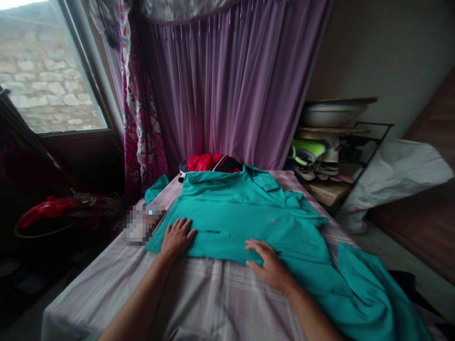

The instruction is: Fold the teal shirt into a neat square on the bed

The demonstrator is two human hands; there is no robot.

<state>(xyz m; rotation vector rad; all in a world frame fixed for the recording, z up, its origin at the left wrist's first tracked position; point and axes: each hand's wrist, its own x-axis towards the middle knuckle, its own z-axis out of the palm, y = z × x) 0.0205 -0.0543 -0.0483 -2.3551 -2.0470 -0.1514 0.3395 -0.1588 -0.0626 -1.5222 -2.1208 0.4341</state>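
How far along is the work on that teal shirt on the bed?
Done: the teal collared shirt lies spread flat on the pale checked sheet. In hand: the left hand and right hand, both open, press on its near edge. Left: the sleeve on the right is bunched, and more teal cloth trails off the right side.

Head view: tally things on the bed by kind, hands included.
Shirt, teal: 1
Hands: 2, left hand, right hand, flat on shirt
Teal cloth, right edge: 1, maybe the shirt's own
Red garment: 1
Blurred object: 1
Total: 6
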